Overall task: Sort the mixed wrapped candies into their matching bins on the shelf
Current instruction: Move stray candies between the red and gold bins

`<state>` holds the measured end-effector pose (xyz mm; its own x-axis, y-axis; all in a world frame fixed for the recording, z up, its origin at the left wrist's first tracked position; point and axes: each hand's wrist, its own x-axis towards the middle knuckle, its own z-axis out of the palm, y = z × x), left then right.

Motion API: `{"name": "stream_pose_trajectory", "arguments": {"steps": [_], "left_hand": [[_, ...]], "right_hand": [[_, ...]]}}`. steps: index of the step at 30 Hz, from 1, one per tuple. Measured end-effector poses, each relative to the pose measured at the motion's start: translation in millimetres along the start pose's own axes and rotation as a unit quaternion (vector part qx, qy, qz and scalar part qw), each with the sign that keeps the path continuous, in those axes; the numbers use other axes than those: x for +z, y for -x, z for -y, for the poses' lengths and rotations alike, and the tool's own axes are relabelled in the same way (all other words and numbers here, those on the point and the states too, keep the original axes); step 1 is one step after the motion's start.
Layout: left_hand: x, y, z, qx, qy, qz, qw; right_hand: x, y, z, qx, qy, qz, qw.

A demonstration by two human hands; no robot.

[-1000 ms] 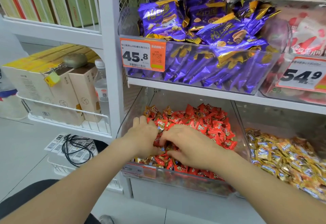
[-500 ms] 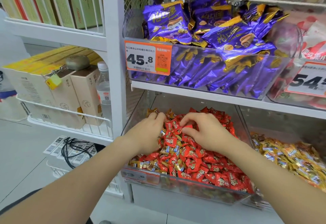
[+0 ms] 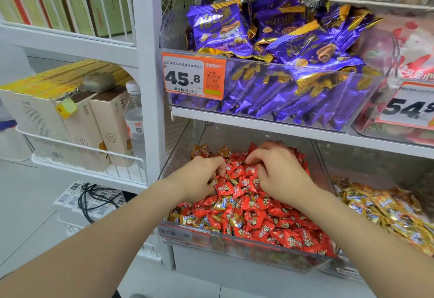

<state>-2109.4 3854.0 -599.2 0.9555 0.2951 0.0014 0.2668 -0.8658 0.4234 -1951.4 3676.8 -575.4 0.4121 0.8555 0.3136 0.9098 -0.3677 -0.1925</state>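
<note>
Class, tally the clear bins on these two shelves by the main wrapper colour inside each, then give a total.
Purple-wrapper bin: 1
Red-and-white-wrapper bin: 1
Red-candy bin: 1
Gold-candy bin: 1
Total: 4
</note>
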Motion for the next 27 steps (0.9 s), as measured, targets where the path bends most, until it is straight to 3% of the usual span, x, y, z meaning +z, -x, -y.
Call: {"name": "stream_pose_trajectory", "arguments": {"steps": [2,5,11,15,19,23,27], "left_hand": [[-3,-1,0,-0.016,0.010,-0.009,1.000],[-11,1,-6,-0.033,0.024,0.018,0.999],[-25,12,-20,-0.041,0.024,0.042,0.998],[-28,22,-19,-0.057,0.017,0.098,0.993],[-17,27,-13,-0.036,-0.064,0.131,0.989],[-7,24,-17,-0.050,-0.144,0.085,0.985],[-1,21,-22,-0.052,-0.071,0.074,0.993]], "right_hand": [[-1,3,10,-0.070,-0.068,-0.012,0.995],[-1,9,29,-0.141,-0.131,0.047,0.980],[11,10,38,-0.202,-0.043,0.182,0.961],[18,7,32,-0.173,0.083,0.176,0.966],[21,3,31,-0.147,0.034,0.213,0.965],[26,0,36,-0.126,0.008,0.216,0.968],[29,-3,33,-0.094,-0.017,0.185,0.978]]}}
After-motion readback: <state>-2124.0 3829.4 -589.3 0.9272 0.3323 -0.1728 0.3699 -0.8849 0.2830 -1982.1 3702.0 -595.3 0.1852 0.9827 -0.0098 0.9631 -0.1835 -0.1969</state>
